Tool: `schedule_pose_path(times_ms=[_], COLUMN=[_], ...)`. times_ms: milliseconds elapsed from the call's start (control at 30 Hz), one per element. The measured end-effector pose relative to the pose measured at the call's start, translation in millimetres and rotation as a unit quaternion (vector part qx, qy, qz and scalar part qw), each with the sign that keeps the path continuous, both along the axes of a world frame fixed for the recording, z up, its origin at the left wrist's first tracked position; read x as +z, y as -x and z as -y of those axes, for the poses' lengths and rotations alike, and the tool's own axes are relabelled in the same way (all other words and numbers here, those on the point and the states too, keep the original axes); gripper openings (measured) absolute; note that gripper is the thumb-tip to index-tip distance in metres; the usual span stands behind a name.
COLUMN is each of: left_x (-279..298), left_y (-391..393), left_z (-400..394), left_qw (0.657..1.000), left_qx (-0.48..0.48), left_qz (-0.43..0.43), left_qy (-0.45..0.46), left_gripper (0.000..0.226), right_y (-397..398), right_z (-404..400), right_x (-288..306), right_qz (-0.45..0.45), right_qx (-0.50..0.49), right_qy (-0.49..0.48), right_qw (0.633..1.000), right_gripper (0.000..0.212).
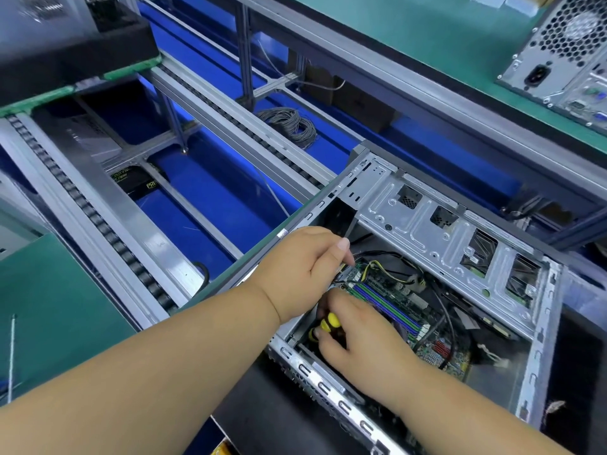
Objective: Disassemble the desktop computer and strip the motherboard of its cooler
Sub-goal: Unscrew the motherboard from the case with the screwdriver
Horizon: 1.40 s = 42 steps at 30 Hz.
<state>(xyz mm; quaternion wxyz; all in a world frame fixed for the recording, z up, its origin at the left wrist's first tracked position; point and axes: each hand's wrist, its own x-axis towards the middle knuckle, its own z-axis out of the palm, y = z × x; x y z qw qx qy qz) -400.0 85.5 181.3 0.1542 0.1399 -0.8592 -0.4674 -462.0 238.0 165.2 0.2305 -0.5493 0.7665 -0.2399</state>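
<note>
Head view: inside the open computer case (460,224), the screwdriver (325,326) is gripped by the right hand (358,336) at the motherboard (394,307) corner, cables are pinched aside by the left hand (305,270), and the tip should be kept square.

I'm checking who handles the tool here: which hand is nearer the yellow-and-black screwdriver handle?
Right. The right hand grips the screwdriver handle inside the open computer case. The left hand is just above it, apart, fingers pinching down by the motherboard.
</note>
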Motion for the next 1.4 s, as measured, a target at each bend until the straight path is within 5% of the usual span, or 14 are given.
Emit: schedule_pose_path(times_ms=[233,400,633,1400], left_x=[1,2,0,-3], left_y=[-1,0,1,2], left_z=[-1,-1,-3,-2], left_qw=[1.000,1.000,0.998,0.998], left_qx=[0.001,0.001,0.011,0.005], left_qz=[0.015,0.028,0.039,0.046], left_qy=[0.009,0.007,0.044,0.042], left_gripper=[0.045,0.043,0.009,0.027], right_y=[3,3,5,10], right_z=[-1,-2,-1,0], right_x=[-6,-5,-5,-8], right_qz=[-0.020,0.006,-0.081,-0.013], right_qx=[-0.009,-0.032,-0.018,-0.003], right_qy=[0.010,0.023,0.014,0.016], right_qw=[1.000,0.999,0.997,1.000], right_gripper=[0.031,0.015,0.022,0.018])
